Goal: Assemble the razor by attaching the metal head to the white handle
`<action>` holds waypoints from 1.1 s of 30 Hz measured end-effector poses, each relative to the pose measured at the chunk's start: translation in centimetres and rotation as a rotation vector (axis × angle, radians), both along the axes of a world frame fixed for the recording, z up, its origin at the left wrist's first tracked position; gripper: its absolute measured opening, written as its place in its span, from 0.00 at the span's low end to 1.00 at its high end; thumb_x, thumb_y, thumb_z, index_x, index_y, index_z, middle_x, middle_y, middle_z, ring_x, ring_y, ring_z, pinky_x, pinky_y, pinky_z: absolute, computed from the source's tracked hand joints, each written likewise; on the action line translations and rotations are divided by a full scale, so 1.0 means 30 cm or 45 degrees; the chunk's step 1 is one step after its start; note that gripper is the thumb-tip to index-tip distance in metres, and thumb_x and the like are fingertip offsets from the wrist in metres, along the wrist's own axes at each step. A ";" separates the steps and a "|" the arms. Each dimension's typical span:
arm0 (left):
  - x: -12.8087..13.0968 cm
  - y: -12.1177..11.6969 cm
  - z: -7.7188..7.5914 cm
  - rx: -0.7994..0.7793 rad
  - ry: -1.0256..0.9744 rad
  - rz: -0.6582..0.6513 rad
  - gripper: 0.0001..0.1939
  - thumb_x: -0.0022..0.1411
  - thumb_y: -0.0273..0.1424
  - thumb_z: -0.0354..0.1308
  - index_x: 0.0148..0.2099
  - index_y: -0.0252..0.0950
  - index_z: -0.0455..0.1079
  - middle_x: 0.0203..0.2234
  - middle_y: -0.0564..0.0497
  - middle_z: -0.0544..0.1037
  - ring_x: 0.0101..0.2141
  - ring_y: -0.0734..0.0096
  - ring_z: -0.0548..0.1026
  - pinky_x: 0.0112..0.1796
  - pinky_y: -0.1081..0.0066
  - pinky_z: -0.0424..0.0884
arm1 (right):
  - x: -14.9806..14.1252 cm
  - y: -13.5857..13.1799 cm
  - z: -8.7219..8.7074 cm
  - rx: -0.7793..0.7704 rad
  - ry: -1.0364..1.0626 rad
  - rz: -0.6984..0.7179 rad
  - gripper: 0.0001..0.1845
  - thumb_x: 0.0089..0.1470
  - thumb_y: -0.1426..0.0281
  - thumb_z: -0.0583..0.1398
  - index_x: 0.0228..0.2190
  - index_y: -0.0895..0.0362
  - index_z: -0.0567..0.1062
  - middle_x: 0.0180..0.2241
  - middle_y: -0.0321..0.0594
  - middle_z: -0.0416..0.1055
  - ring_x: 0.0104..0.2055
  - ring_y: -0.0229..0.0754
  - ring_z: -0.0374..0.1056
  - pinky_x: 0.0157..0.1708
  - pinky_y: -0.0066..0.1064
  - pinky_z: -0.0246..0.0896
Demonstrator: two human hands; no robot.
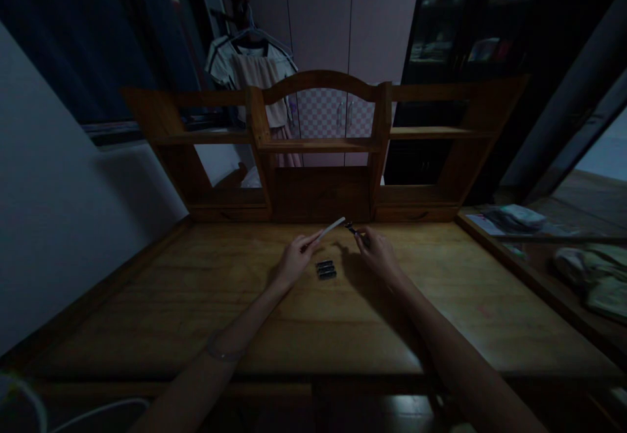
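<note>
My left hand (294, 260) is closed on one end of a thin, slightly curved white strip (333, 226), which slants up to the right. In my right hand (378, 251), pinched between the fingers, is a small dark slender object (351, 228) with a wider tip; its exact kind is too small and dim to make out. That tip is close to the free end of the white strip, and I cannot tell whether they touch. Below and between both hands, a small pack of dark parallel bars (326, 270) lies flat on the wooden desk (220, 302).
A wooden shelf unit (321, 145) rises along the desk's back edge. To the right, a lower surface holds a plastic-wrapped item (519, 216) and a pale bag (605, 276). Clothes (252, 70) hang behind the shelf. A white cable (98, 410) runs at the lower left.
</note>
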State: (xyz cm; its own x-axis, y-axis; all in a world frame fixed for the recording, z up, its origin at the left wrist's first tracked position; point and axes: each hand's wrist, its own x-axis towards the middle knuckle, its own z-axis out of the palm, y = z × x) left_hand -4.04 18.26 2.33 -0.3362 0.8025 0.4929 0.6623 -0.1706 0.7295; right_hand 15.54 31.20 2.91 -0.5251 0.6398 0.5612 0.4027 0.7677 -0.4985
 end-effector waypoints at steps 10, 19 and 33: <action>0.003 -0.008 0.001 -0.020 0.123 0.043 0.18 0.63 0.36 0.50 0.55 0.44 0.65 0.34 0.50 0.72 0.35 0.70 0.69 0.39 0.72 0.63 | 0.004 -0.030 0.036 0.021 0.156 0.101 0.08 0.58 0.67 0.54 0.37 0.57 0.70 0.30 0.41 0.72 0.30 0.42 0.68 0.26 0.27 0.55; -0.004 -0.003 -0.006 -0.080 0.073 0.006 0.19 0.62 0.39 0.50 0.54 0.43 0.67 0.37 0.48 0.73 0.37 0.68 0.70 0.38 0.72 0.64 | 0.003 -0.054 0.063 -0.212 0.403 0.236 0.13 0.58 0.60 0.56 0.37 0.57 0.71 0.29 0.42 0.73 0.30 0.44 0.71 0.29 0.29 0.64; 0.022 -0.010 0.026 -0.052 0.068 -0.065 0.20 0.63 0.39 0.50 0.55 0.40 0.65 0.34 0.49 0.72 0.35 0.70 0.69 0.38 0.72 0.64 | 0.008 -0.080 0.094 -0.088 0.510 0.146 0.13 0.61 0.61 0.53 0.40 0.57 0.68 0.33 0.44 0.73 0.35 0.45 0.72 0.34 0.31 0.64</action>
State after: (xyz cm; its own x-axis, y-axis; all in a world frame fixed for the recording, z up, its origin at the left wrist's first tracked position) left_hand -3.39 17.97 3.11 -0.2686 0.8378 0.4754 0.6916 -0.1758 0.7006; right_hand 15.76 28.82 5.73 -0.3445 0.6333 0.6930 0.0803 0.7554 -0.6504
